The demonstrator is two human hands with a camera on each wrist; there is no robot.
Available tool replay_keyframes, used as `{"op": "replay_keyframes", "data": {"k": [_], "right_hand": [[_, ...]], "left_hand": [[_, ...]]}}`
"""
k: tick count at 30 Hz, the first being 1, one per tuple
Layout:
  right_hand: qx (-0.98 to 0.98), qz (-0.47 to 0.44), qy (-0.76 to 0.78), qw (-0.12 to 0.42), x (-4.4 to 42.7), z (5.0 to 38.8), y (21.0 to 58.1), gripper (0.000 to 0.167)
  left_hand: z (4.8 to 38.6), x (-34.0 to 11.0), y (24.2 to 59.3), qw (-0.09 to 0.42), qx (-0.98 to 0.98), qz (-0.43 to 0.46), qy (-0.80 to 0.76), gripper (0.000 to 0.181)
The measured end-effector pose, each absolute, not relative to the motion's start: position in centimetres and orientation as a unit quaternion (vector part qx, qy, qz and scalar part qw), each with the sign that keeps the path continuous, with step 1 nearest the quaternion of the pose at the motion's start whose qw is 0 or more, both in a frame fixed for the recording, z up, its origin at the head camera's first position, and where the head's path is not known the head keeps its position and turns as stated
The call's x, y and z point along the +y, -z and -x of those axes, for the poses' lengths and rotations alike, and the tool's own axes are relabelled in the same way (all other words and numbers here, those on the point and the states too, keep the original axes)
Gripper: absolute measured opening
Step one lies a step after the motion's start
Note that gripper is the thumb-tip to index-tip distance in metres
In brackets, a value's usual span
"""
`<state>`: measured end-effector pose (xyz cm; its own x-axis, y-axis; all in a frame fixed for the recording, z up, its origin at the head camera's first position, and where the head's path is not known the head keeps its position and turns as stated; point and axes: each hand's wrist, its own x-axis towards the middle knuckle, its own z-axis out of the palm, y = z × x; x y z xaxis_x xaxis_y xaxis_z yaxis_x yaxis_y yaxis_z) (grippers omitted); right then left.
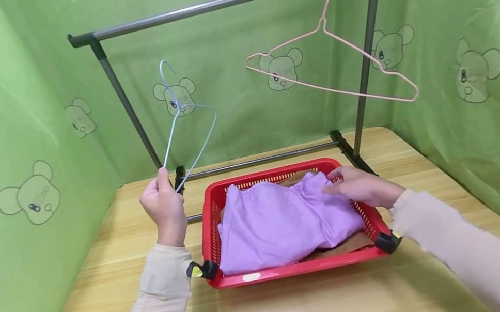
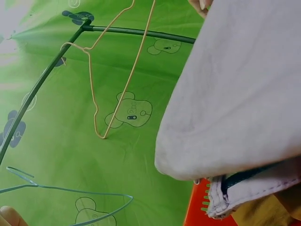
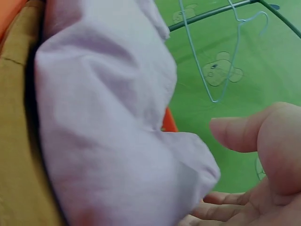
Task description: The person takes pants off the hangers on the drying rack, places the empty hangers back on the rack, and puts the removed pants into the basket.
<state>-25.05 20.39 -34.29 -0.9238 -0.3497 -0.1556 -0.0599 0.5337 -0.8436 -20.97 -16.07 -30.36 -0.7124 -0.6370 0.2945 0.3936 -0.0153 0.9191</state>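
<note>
My left hand grips a light blue wire hanger by its side, the hook pointing up, left of the basket. In the left wrist view, the thumb shows beside that hanger. A folded lavender garment with a gathered upper edge lies in the red basket; its exact kind is unclear. My right hand is at the garment's upper right corner. In the right wrist view its thumb stands apart from the cloth, while the other fingers extend partly behind it.
Brown cloth lies under the lavender garment. A pink hanger hangs from the rack's bar at the right. The rack stands on the wooden table behind the basket, with green curtains at the back and sides.
</note>
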Motion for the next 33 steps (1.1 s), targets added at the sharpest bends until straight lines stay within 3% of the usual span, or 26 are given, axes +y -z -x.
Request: {"op": "replay_keyframes", "data": {"k": [5, 16, 27, 33], "right_hand": [[0.832, 0.095, 0.518, 0.173, 21.1, 25.2, 33.9, 0.064], [0.812, 0.075, 0.559, 0.148, 22.2, 25.4, 34.0, 0.06], [0.81, 0.074, 0.561, 0.155, 23.0, 25.5, 34.6, 0.036], [0.808, 0.078, 0.564, 0.151, 23.2, 25.5, 34.9, 0.032]], "left_hand": [[21.0, -16.0, 30.0, 0.367, -0.578, -0.092, 0.723, 0.051], [20.9, -16.0, 28.5, 0.388, -0.567, -0.073, 0.723, 0.049], [21.1, -16.0, 26.5, 0.416, -0.541, -0.046, 0.729, 0.049], [21.1, -16.0, 25.6, 0.423, -0.534, -0.032, 0.731, 0.049]]}}
